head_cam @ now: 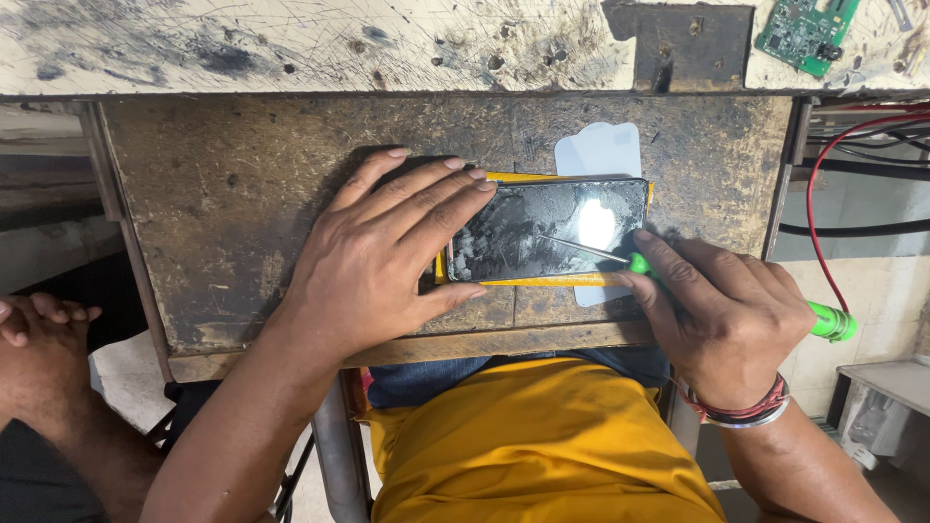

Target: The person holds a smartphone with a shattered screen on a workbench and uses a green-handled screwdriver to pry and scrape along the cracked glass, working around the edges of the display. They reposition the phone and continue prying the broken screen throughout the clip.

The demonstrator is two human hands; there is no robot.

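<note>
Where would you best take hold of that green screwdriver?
By the green handle, from the right side. On the screwdriver the handle is thick and sticks out past the right hand; the thin metal shaft rests on the phone, which the left hand pins.

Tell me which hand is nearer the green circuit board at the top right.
Right. The right hand grips a green screwdriver below the circuit board; the left hand presses the phone farther left.

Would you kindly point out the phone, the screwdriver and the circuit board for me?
phone [552, 232]: head view, middle of its cracked screen.
screwdriver [831, 322]: head view, green handle end beyond the right hand.
circuit board [804, 31]: head view, centre of the green board.
</note>
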